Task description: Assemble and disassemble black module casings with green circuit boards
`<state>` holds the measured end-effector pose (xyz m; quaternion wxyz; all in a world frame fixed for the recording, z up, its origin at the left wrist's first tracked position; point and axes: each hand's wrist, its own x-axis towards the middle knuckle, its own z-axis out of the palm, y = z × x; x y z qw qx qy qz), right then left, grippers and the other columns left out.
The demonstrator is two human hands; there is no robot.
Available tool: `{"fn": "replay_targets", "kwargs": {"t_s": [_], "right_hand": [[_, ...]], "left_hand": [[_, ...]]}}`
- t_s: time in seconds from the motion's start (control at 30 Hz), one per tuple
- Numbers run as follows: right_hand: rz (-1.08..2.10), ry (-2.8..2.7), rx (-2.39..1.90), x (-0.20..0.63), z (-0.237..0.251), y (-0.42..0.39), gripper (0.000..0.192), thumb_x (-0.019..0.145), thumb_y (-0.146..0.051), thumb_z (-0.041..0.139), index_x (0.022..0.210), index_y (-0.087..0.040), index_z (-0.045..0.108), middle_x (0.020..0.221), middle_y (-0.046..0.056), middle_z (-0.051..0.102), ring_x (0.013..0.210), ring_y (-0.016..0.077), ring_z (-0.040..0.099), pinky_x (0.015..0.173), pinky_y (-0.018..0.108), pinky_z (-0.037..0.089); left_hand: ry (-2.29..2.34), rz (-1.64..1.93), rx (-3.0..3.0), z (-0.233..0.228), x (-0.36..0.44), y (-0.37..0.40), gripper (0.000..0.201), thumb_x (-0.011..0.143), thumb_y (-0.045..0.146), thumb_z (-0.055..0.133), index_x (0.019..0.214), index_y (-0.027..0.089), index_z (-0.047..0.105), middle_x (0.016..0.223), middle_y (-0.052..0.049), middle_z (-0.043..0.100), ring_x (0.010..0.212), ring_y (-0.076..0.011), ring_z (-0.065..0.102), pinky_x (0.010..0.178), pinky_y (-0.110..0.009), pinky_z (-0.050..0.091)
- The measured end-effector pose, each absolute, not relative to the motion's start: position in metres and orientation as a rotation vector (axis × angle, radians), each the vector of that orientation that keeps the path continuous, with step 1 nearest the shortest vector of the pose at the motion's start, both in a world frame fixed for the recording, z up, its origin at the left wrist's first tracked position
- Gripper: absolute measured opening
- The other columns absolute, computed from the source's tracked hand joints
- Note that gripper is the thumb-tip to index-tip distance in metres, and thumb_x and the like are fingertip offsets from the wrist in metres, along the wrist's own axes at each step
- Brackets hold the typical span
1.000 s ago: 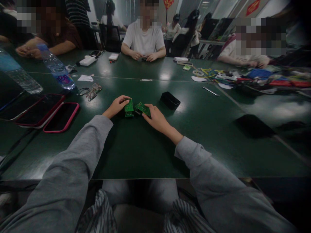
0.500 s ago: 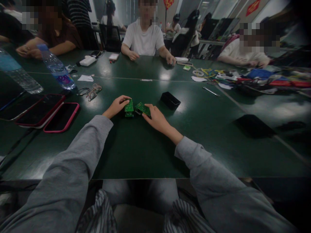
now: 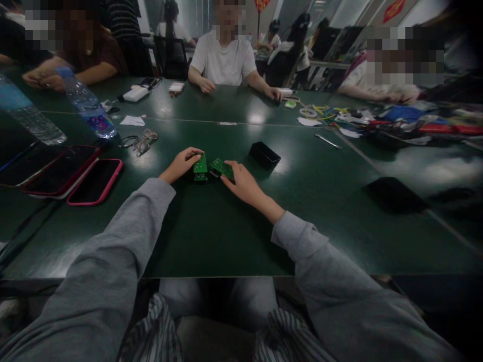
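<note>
Two small green circuit boards near the middle of the dark green table (image 3: 211, 236), side by side and nearly touching. Left hand (image 3: 180, 165) curled narrow around the left board (image 3: 200, 167), fingertips on its top edge, board standing tilted on its lower edge. Right hand (image 3: 243, 184) resting flat-ish with fingers pinching the near end of the right board (image 3: 222, 168), which lies at a slant. Both arms in grey sleeves.

One black box (image 3: 264, 155) just to the right of the boards, apart from the right hand. One flat black shape (image 3: 394, 195) farther right. Three phones at the left edge, one with a pink rim (image 3: 95, 182), one with a red rim (image 3: 62, 170), one darker beside it. One pair of glasses (image 3: 141, 142) beyond the phones. Two clear water bottles lying tilted at far left, the nearer one (image 3: 87, 106) with a blue cap and a coloured label, writing too blurred to read. One white slip of paper (image 3: 132, 121) near the bottle.

Three other people seated across the table; one in a white shirt (image 3: 224, 61) with a hand stretched to the right. Heap of coloured items (image 3: 396, 120) at far right, uncounted
</note>
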<state>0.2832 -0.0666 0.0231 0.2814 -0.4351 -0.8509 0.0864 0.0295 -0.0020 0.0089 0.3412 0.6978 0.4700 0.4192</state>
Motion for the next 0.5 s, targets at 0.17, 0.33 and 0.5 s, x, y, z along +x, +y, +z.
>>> {"fn": "replay_targets", "kwargs": {"t_s": [0.17, 0.33, 0.5], "right_hand": [[0.241, -2.273, -1.169, 0.283, 0.0226, -0.0664, 0.046, 0.094, -0.034, 0.052, 0.135, -0.016, 0.044, 0.127, 0.017, 0.058, 0.114, 0.0311, 0.059, 0.094, 0.05, 0.051], [0.254, -2.276, -1.186, 0.2829, 0.0253, -0.0686, 0.047, 0.094, -0.034, 0.052, 0.136, -0.015, 0.044, 0.127, 0.018, 0.058, 0.114, 0.0309, 0.059, 0.093, 0.05, 0.052], [0.258, -2.283, -1.19, 0.2832, 0.0262, -0.069, 0.047, 0.094, -0.035, 0.052, 0.136, -0.013, 0.044, 0.126, 0.018, 0.059, 0.113, 0.0308, 0.059, 0.092, 0.05, 0.052]], "left_hand": [[1.239, 1.077, 1.813, 0.0095, 0.0304, -0.0024, 0.03, 0.088, 0.038, 0.057, 0.111, 0.019, 0.064, 0.107, -0.007, 0.069, 0.096, -0.0181, 0.063, 0.088, -0.036, 0.052], [1.241, 1.079, 1.801, 0.0098, 0.0307, -0.0025, 0.029, 0.088, 0.037, 0.057, 0.11, 0.019, 0.064, 0.104, -0.007, 0.069, 0.093, -0.0179, 0.063, 0.088, -0.036, 0.052], [1.229, 1.084, 1.788, 0.0106, 0.0306, -0.0032, 0.03, 0.088, 0.037, 0.058, 0.111, 0.019, 0.064, 0.103, -0.007, 0.069, 0.092, -0.0176, 0.063, 0.087, -0.036, 0.052]]}}
